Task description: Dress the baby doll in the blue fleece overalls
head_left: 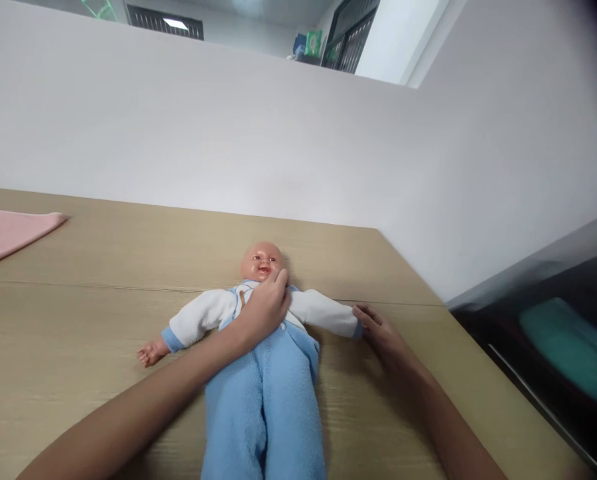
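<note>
A baby doll [261, 263] lies on its back on the table, dressed in a white top with blue cuffs and fluffy blue trousers [263, 407]. Across its chest reaches my left hand [268, 303], its fingers bent and closed at the collar and shoulder beside the chin. At the end of the outstretched white sleeve [323, 312], my right hand [381, 333] pinches the blue cuff between thumb and fingers. The doll's hand on that side is hidden by the cuff and my fingers. Its other hand [151, 352] shows bare on the left.
The wooden table [103, 247] meets a white wall [203, 147] at the back. A folded pink cloth [13, 233] lies at the far left. Beyond the table's right edge is a dark item with a teal part [568, 347], blurred.
</note>
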Available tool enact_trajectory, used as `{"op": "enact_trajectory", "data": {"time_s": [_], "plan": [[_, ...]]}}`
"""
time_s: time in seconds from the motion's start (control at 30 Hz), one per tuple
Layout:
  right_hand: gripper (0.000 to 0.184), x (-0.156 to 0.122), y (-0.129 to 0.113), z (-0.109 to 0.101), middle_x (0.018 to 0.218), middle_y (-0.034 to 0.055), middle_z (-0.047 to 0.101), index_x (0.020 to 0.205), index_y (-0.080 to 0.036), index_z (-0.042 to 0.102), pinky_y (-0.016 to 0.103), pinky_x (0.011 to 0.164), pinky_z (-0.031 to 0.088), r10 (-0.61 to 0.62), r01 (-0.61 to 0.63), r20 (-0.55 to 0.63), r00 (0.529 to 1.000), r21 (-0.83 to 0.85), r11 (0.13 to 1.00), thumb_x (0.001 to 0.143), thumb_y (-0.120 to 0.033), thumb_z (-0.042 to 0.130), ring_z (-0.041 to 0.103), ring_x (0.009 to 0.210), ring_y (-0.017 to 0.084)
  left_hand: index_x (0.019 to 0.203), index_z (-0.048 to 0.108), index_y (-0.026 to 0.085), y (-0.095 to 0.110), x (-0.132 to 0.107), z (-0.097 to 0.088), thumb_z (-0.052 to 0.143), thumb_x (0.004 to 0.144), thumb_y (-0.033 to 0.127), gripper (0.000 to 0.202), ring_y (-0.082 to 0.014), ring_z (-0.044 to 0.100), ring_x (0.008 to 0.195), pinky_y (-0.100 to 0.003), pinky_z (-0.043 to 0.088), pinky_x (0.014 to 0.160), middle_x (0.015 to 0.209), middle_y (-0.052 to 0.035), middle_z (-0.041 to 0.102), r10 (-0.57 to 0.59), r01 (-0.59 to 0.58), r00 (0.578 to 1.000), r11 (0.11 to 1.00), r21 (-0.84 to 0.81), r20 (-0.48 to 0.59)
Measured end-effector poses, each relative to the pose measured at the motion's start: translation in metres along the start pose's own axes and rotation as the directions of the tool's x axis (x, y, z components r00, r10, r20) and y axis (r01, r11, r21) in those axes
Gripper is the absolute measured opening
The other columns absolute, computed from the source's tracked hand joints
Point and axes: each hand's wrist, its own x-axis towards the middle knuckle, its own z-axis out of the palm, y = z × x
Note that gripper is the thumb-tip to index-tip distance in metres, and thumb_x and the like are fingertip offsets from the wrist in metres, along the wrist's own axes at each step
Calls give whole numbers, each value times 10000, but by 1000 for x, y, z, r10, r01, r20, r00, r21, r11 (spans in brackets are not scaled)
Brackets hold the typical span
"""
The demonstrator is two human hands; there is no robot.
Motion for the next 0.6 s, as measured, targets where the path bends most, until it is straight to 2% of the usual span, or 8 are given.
{"op": "enact_trajectory", "data": {"time_s": [0.17, 0.3, 0.47, 0.6], "plan": [[505, -5, -4, 7, 1227, 93, 839, 1073, -272, 813, 396, 931, 622, -15, 9, 67, 998, 90, 996, 872, -734, 839, 761, 1120, 320, 1044, 459, 265, -2, -1, 1, 545, 1045, 108, 179, -267, 684, 919, -362, 501, 761, 1064, -83, 697, 10, -10, 1000, 1000, -27, -12], [521, -2, -2, 7, 1230, 102, 837, 1093, -270, 812, 405, 940, 620, -18, 17, 10, 1000, 44, 999, 847, -727, 866, 759, 1120, 327, 1079, 474, 260, -2, -2, 0, 541, 1067, 142, 137, -266, 692, 965, -365, 515, 802, 1099, -85, 711, 20, -21, 1000, 999, -48, -17], [581, 8, 6, 5, 1200, 122, 842, 1056, -276, 801, 474, 1037, 610, -157, 140, -104, 982, -160, 977, 779, -779, 893, 744, 1195, 370, 1103, 484, 254, -2, -3, -1, 532, 1082, 176, 94, -257, 698, 958, -362, 520, 801, 1074, -71, 714, 22, -23, 1000, 998, -61, -11], [565, 10, 11, 8, 1146, 144, 838, 1072, -263, 768, 507, 1005, 609, -259, 222, -104, 960, -282, 934, 858, -785, 795, 766, 1111, 362, 1108, 496, 246, 1, -4, -3, 544, 1095, 208, 62, -255, 697, 960, -363, 527, 807, 1076, -70, 708, 24, -24, 1000, 998, -58, -4]]}}
